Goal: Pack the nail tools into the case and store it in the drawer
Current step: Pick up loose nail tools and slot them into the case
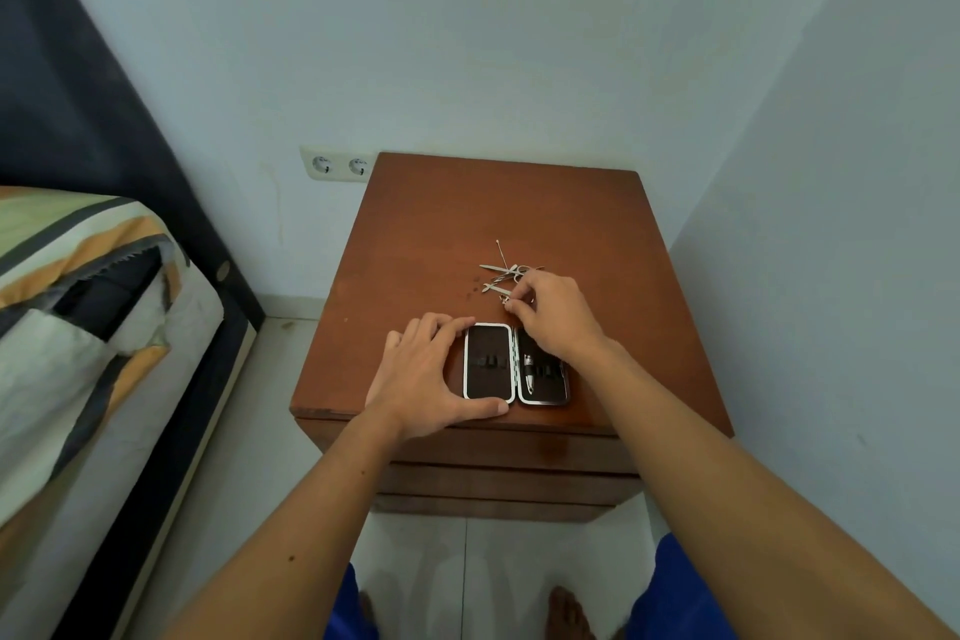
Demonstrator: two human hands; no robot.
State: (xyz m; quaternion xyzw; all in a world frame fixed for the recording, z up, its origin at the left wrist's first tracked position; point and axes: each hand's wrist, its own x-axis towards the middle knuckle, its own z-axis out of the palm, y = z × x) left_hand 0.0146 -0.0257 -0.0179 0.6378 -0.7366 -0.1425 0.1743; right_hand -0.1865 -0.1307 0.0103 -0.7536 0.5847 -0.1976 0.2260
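A striped bedcover (78, 307) is seen at nine o'clock, a double wall socket (338, 165) beyond it; no writing can be read anywhere. On the wooden nightstand (467, 213), the open manicure case (514, 364) is steadied by the left hand (426, 374), its thumb and fingers spread apart around the case's left half. One tool is already seated in the right half. At one o'clock, the right hand (550, 312) is pinched shut on a small metal tool from the loose nail tools (506, 273); its exact type is hard to make out. The drawers (498, 478) are partly hidden by the forearms.
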